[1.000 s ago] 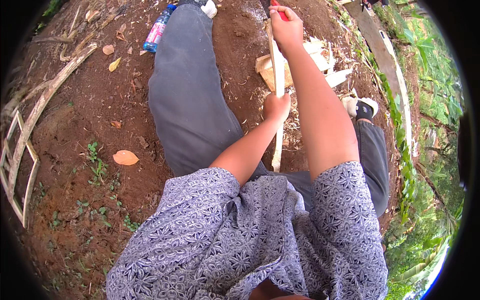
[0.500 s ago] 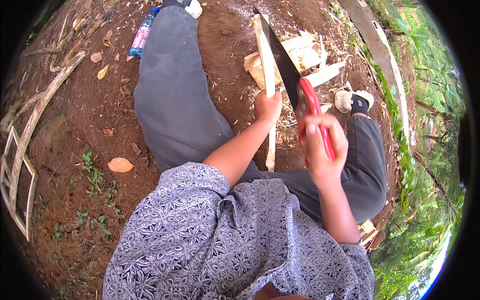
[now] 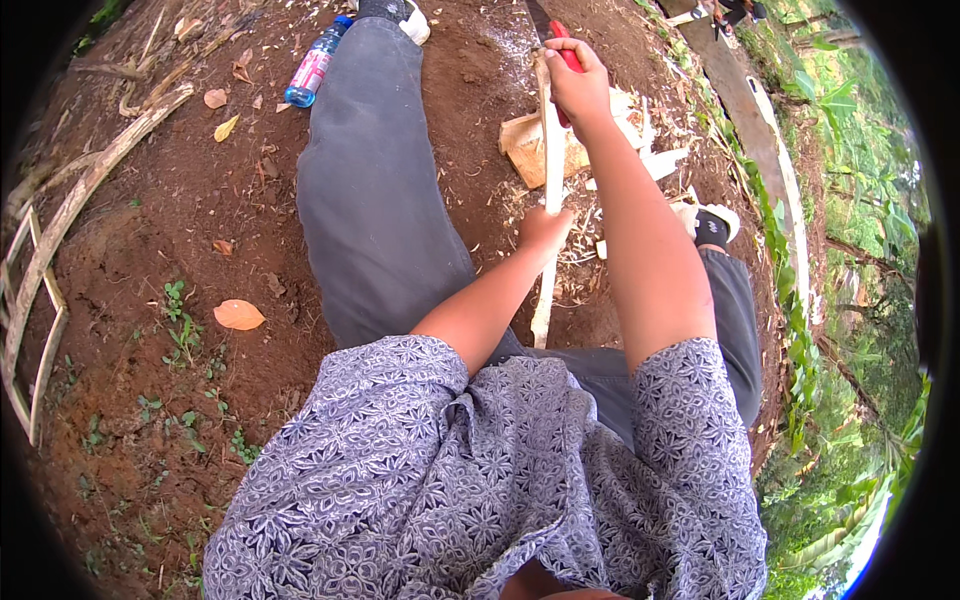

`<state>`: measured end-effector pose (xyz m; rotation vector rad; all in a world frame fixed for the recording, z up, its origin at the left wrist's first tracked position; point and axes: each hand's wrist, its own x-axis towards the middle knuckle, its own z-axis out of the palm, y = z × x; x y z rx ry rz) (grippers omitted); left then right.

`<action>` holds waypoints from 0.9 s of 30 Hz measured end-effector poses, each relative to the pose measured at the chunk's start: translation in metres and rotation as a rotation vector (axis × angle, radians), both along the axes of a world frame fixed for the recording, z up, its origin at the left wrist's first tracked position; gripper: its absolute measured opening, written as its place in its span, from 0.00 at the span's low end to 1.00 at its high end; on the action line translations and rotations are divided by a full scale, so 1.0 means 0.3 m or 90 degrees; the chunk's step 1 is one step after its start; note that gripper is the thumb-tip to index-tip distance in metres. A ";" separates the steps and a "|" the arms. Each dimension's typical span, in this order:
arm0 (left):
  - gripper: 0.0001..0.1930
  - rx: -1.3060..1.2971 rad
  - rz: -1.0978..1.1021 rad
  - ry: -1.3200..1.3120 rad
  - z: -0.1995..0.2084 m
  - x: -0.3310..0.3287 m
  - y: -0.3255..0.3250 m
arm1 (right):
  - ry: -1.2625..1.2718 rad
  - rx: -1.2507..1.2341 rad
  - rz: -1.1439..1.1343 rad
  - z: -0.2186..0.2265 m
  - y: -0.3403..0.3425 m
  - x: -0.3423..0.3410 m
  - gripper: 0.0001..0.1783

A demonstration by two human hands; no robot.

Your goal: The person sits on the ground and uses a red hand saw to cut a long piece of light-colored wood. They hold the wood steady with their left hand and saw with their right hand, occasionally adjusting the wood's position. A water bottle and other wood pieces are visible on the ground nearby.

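Note:
A pale, peeled wooden stick (image 3: 553, 160) runs upright between my legs, its far end over the wood chips. My left hand (image 3: 543, 230) is closed round the stick near its middle. Farther out, my right hand (image 3: 580, 85) grips the red handle of a handsaw (image 3: 562, 45), close beside the stick's far end. The saw's dark blade points away and is cut off by the top of the picture. Whether the blade touches the stick is hidden. Below the right hand lies a split wooden block (image 3: 522, 148) among shavings.
A blue-capped bottle (image 3: 318, 65) lies beside my outstretched left leg (image 3: 370, 190). Long branches (image 3: 110, 160) and a wooden frame (image 3: 50, 290) rest at the left. Plants (image 3: 850, 110) border the reddish soil at the right. Parts of another person (image 3: 738, 14) show at the far right.
My right arm has stretched forward, carrying the saw from beside my left hand out to the stick's far end. My left hand still holds the stick, slightly nearer me.

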<state>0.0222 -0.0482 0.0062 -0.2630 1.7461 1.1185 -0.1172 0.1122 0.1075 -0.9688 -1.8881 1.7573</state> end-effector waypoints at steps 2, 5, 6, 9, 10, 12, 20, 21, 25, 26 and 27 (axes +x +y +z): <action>0.19 -0.064 -0.048 0.093 0.061 -0.002 0.020 | 0.028 0.012 -0.017 -0.022 -0.005 0.026 0.06; 0.20 -0.126 -0.078 0.178 0.078 0.006 0.027 | 0.013 0.011 -0.034 0.023 -0.046 0.118 0.07; 0.20 -0.138 -0.066 0.179 0.063 0.009 0.025 | -0.016 -0.034 -0.033 0.060 -0.077 0.186 0.07; 0.20 -0.151 -0.070 0.187 0.036 -0.002 0.016 | -0.041 -0.064 -0.020 0.259 -0.180 0.422 0.07; 0.20 -0.149 -0.071 0.196 0.016 0.001 0.010 | -0.059 -0.136 -0.010 0.354 -0.206 0.511 0.06; 0.20 -0.141 -0.065 0.185 0.023 0.014 0.009 | -0.097 -0.087 -0.022 0.551 -0.264 0.656 0.06; 0.16 -0.167 -0.071 0.233 0.058 0.040 0.020 | -0.086 0.075 0.008 0.333 -0.192 0.492 0.04; 0.16 -0.155 -0.083 0.249 0.059 0.037 0.023 | -0.029 0.016 -0.025 0.201 -0.144 0.344 0.05; 0.16 -0.164 -0.074 0.214 0.073 0.035 0.044 | 0.013 -0.110 -0.081 -0.025 0.063 -0.042 0.09; 0.16 -0.159 -0.079 0.206 0.067 0.031 0.042 | 0.024 -0.111 -0.086 -0.024 0.055 -0.039 0.08; 0.16 -0.151 -0.088 0.197 0.064 0.032 0.044 | 0.033 -0.110 -0.094 -0.022 0.044 -0.018 0.07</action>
